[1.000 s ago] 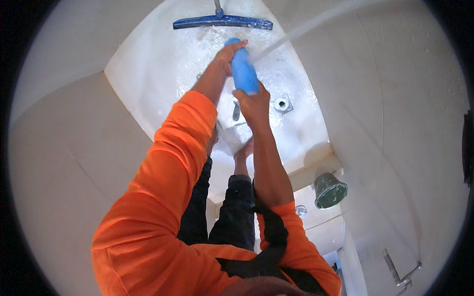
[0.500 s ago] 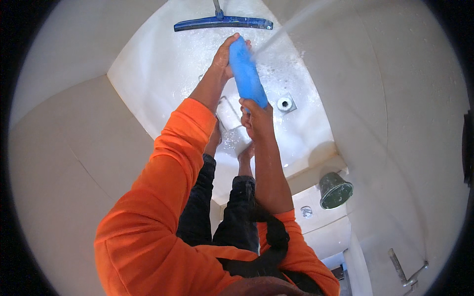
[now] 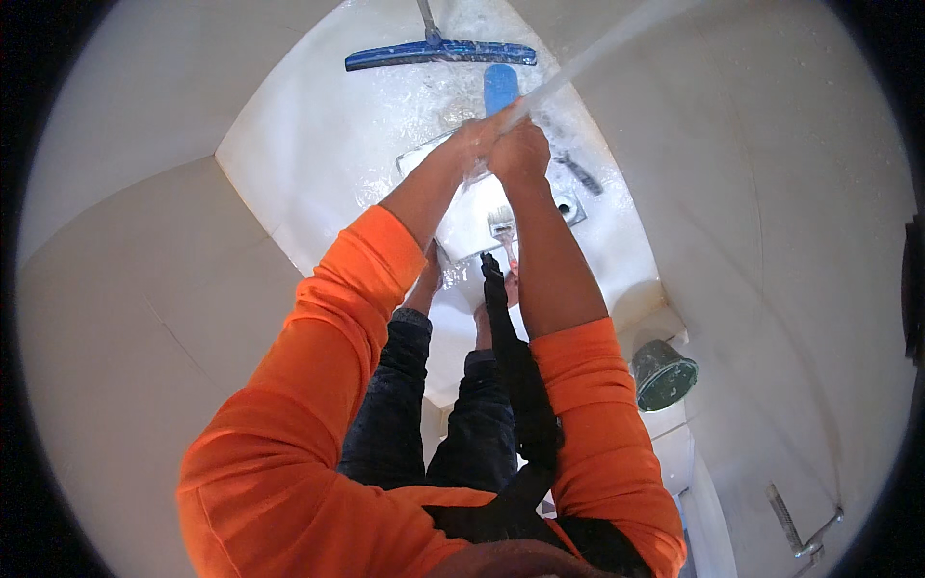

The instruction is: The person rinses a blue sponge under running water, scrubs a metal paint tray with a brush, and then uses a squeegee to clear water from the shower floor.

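My left hand (image 3: 479,138) and my right hand (image 3: 520,152) are pressed together under a water stream (image 3: 607,48). Both have fingers curled closed, and whatever they may hold is hidden. Just beyond them shows a smooth blue roller sleeve (image 3: 501,89); my hands cover its near end, so I cannot tell whether they touch it. Below my hands is a white rectangular tray (image 3: 462,217). A paintbrush (image 3: 501,223) with pale bristles is at the tray's right side, near my foot. Right of my right hand lies a dark, brush-like object (image 3: 580,175).
A blue floor squeegee (image 3: 441,53) stands at the far end of the wet white floor. A round drain hole (image 3: 567,206) is partly behind my right forearm. At right sits a dirty green bucket (image 3: 665,376). A metal wall fitting (image 3: 805,535) is at lower right.
My hands have come together under the stream; before, they held the blue sleeve at its two ends. The tray and paintbrush show more clearly, and the dark object is newly visible at right.
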The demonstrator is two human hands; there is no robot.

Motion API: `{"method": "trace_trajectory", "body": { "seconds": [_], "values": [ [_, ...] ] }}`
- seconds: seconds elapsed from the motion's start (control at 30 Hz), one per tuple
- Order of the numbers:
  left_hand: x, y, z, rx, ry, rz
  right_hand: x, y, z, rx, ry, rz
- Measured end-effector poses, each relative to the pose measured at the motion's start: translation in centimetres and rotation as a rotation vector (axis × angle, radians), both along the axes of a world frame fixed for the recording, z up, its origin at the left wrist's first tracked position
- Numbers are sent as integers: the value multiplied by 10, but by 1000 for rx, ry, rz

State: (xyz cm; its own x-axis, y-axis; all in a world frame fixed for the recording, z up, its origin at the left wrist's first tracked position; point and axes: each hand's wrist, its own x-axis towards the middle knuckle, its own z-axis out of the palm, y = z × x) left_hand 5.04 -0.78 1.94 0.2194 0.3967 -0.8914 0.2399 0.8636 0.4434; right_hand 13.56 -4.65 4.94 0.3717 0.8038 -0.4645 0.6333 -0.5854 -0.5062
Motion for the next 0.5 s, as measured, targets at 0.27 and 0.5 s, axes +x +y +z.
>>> {"method": "trace_trajectory", "body": {
  "seconds": [0.27,0.5],
  "values": [
    [5,7,6,-123,-421,389,1,-11,16,88,214,-185],
    [8,0,-11,-164,-447,455,11,-28,-19,207,452,-188]
  ]
}}
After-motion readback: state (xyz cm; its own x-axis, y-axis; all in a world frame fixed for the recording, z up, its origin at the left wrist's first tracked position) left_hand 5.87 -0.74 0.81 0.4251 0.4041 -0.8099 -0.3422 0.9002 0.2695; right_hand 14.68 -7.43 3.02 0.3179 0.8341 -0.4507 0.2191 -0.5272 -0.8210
